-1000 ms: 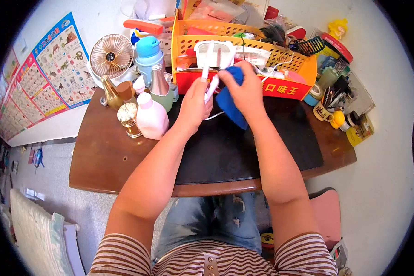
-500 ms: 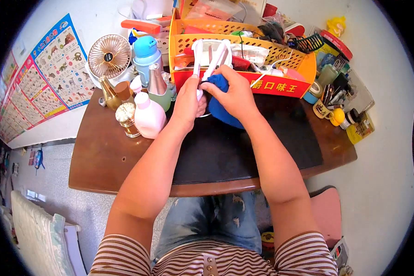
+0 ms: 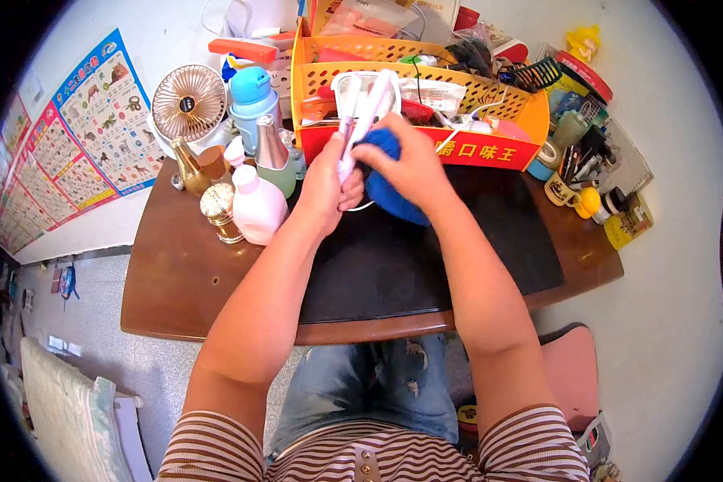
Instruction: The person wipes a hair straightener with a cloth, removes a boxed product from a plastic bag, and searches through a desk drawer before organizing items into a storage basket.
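My left hand (image 3: 329,181) is closed around the lower end of a pale pink-white hair straightener (image 3: 369,115), whose two long arms point up and away from me, slightly apart. Bunched in my right hand (image 3: 412,165) is a blue cloth (image 3: 395,197), which hangs below the fingers. The right thumb and the cloth sit close against the straightener's side; whether they press on it I cannot make out. Part of a white cord shows under the hands, over the black desk mat (image 3: 458,257).
A yellow and red organizer box (image 3: 490,153) full of odds and ends stands behind my hands. To the left are a pink bottle (image 3: 259,207), a blue water bottle (image 3: 253,104) and a small fan (image 3: 189,103). A mug of pens (image 3: 560,191) stands at the right.
The straightener has tilted a little, and its two arms appear closer together. My right hand and the cloth have shifted only slightly beside it.
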Motion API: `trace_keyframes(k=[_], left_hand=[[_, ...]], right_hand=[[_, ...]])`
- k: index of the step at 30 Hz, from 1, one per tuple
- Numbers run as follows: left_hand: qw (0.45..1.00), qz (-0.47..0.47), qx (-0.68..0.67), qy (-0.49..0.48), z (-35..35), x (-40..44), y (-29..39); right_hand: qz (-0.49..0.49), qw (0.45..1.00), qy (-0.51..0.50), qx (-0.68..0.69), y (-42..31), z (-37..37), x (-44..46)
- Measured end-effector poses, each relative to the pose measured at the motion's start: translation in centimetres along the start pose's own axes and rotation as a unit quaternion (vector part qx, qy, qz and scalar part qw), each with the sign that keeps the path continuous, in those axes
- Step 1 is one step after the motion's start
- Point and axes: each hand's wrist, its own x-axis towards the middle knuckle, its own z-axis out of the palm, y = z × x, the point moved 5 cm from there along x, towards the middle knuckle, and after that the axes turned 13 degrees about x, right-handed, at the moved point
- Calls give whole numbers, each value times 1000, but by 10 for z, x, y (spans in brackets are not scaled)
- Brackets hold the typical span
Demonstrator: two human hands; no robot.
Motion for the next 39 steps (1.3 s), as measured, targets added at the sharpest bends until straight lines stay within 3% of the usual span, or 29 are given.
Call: trace_keyframes(k=[1, 3, 5, 7, 9, 11, 13, 17, 19, 21, 24, 27, 29, 31, 37, 39], left_hand=[[999, -16, -10, 43, -6, 0, 0], [999, -14, 19, 37, -11, 0, -1], [998, -55, -22, -19, -4, 0, -4], [998, -62, -12, -19, 1, -2, -3], [994, -70, -9, -85, 8, -5, -5], [987, -92, 17, -131, 11, -3, -15], [987, -68, 32, -142, 19, -8, -9], [991, -56, 79, -91, 23, -13, 0], [995, -53, 54, -63, 21, -14, 2], [995, -42, 71, -56, 13, -9, 1], [993, -56, 95, -53, 8, -7, -3], [987, -68, 121, -82, 15, -9, -1], [982, -59, 143, -104, 17, -10, -2], [978, -93, 55, -177, 19, -10, -9], [981, -51, -65, -177, 15, -2, -6], [982, -38, -92, -158, 14, -2, -3]], right_hand=[[-9, 999, -38, -20, -2, 8, -2], [6, 998, -46, -38, -4, 9, -2], [43, 997, -26, -52, -4, 2, 0], [47, 998, 34, -3, -6, -9, 2], [70, 991, 112, -1, -5, -22, 4], [31, 982, 184, 24, -3, -33, 5], [60, 974, 215, 33, 0, -39, 4], [54, 977, 203, 44, -1, -36, 3], [-7, 993, 105, -43, -6, -22, 4], [-45, 991, 80, -95, -8, -12, 2], [18, 992, 63, -112, -9, -15, 3], [57, 983, 155, -84, -6, -35, 5], [32, 967, 242, -73, 2, -52, 6], [58, 960, 272, -32, 3, -64, 6], [48, 952, 299, 35, 5, -72, 5], [68, 945, 289, 135, 7, -68, 5]])
